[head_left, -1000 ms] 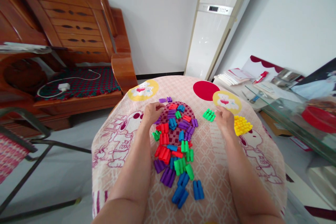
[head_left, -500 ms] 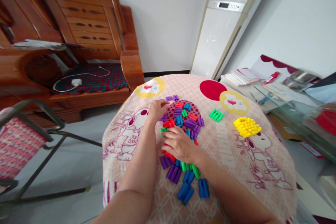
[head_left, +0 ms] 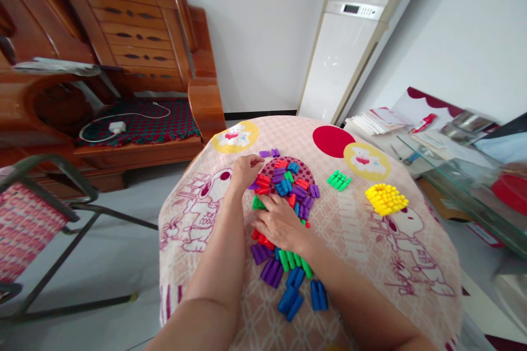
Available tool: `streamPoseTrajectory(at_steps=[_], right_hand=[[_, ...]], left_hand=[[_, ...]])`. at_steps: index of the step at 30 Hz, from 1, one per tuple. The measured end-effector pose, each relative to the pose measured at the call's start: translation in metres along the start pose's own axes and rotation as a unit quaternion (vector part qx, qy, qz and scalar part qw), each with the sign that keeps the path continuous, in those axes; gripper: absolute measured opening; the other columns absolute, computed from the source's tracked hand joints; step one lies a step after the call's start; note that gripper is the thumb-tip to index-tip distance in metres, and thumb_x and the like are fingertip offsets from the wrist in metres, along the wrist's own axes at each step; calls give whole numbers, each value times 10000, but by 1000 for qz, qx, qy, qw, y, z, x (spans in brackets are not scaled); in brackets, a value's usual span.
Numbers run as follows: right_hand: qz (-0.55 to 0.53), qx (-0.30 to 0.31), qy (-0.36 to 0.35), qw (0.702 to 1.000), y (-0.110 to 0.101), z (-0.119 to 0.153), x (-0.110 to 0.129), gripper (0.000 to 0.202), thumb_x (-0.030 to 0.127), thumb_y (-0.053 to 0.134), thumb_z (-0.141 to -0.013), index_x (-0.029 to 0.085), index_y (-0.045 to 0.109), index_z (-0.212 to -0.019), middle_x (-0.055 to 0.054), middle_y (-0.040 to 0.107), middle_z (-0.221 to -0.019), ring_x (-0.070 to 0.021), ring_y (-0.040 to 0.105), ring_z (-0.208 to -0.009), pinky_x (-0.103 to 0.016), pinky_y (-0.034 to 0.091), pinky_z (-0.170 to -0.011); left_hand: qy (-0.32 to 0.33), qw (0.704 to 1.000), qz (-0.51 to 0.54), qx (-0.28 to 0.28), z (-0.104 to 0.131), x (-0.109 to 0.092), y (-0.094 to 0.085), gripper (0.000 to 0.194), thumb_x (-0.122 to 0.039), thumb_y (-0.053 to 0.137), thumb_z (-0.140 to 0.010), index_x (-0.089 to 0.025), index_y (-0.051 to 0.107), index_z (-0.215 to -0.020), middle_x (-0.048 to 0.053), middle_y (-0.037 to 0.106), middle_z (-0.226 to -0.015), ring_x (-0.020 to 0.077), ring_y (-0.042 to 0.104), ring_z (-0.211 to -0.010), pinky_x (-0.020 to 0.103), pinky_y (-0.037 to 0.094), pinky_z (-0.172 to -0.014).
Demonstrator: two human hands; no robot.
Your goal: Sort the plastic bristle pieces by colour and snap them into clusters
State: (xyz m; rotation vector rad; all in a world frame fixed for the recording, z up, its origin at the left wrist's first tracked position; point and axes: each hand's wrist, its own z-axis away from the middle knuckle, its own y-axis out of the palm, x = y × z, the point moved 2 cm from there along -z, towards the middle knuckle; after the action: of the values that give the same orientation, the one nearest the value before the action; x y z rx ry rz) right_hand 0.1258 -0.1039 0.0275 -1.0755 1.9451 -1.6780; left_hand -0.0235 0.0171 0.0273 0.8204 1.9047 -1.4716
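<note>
Head view: the right hand (head_left: 282, 225) lies flat and spread over the mixed pile of blocks (head_left: 288, 197) at frame centre on the bench (head_left: 370, 241), gripping nothing visible. The left hand (head_left: 246, 170) is curled at the pile's upper-left edge; its hold cannot be told. Pinching one block at a time would suit. No containers show.

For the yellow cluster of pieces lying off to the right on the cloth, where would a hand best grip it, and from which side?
The yellow cluster lies flat and alone on the tablecloth, clear of the mixed pile. Probably best taken from above, fingers on its two opposite long edges, since its top is bumpy and both sides are free. The right hand is nearer.
</note>
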Motion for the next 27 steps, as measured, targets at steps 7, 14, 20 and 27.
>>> streamPoseTrajectory(at_steps=[7,14,20,27], right_hand=[[-10,-82,76,994,-2,4,-26,167,194,537,-939,181,655,-822,-83,631,-951,-203,549,-958,-329,431,-886],[-103,-173,147,968,-20,8,-40,194,93,550,-838,217,672,-926,-47,679,-899,-184,611,-873,-300,478,-839],[-153,-231,213,937,-52,24,-88,268,125,544,-761,204,709,-958,-58,730,-956,-189,667,-876,-317,515,-835],[-164,-437,373,802,-83,73,-184,231,339,671,-642,163,672,-792,-39,698,-710,-190,649,-658,-322,537,-682]], left_hand=[[0,1000,8,4,-2,1,3,272,-256,576,-763,-174,764,-942,44,764,-843,175,679,-760,260,518,-767],[-4,1000,7,6,-2,2,2,292,-255,570,-754,-173,763,-957,45,765,-852,174,677,-748,264,517,-764],[-5,1000,1,7,-2,2,1,307,-245,567,-744,-163,769,-960,62,765,-861,187,682,-760,280,515,-782],[-10,1000,-1,12,-2,2,2,316,-253,560,-746,-175,765,-974,58,767,-870,192,681,-773,291,522,-795]])
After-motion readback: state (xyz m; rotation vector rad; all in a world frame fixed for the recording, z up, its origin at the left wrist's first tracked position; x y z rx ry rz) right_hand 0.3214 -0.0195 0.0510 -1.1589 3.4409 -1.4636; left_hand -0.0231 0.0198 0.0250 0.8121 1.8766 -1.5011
